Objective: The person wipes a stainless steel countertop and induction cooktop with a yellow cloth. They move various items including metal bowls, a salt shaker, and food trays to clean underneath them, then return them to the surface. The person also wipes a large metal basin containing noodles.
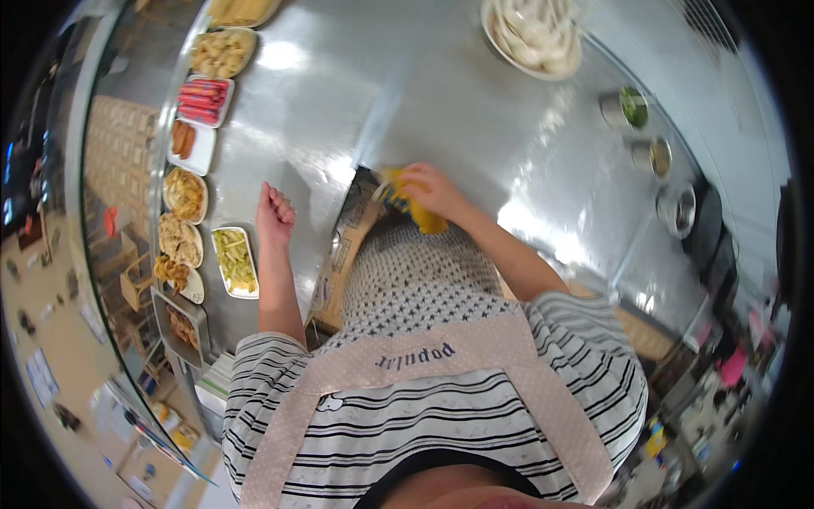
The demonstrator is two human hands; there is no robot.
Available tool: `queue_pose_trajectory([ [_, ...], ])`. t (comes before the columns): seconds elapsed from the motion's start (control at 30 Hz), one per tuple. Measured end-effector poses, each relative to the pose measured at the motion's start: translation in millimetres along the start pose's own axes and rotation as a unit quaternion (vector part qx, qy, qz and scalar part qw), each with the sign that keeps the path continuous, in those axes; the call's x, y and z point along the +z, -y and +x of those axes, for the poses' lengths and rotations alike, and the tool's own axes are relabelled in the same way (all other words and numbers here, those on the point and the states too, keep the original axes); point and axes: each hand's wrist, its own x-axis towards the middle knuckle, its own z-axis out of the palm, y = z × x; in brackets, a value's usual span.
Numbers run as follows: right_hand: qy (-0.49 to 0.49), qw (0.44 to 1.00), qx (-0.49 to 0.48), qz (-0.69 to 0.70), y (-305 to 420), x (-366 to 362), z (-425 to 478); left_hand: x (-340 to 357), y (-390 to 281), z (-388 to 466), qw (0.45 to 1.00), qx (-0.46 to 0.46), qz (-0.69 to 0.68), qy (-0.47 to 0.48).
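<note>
My right hand (429,188) holds a yellow packet (427,217) with blue marks at the counter's near edge, in front of my apron. Above the steel counter (299,121), to the left, my left hand (275,213) has its fingers curled, and no object shows in it. Close by that hand, on its left, lies a white tray of green and yellow cut vegetables (234,257). Below the packet, partly hidden by the apron, is an open brown cardboard box (340,280).
Dishes of food line the left edge by a glass screen, among them red-wrapped sausages (203,100) and a steel pan (181,324). A bowl of white food (534,38) stands at the far side. Small steel containers (620,108) stand along the right.
</note>
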Motion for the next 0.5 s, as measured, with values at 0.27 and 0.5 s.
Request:
queue_pose_trajectory([
  [0.27,-0.246,0.832,0.066,-0.493,-50.1,-83.5,135.5,-31.6,19.4,-25.3,0.990,0.024,-0.071,-0.122],
  [0.5,-0.283,0.808,0.117,-0.503,-79.7,-125.6,357.1,-24.6,38.1,-55.1,0.982,0.051,-0.091,-0.159],
])
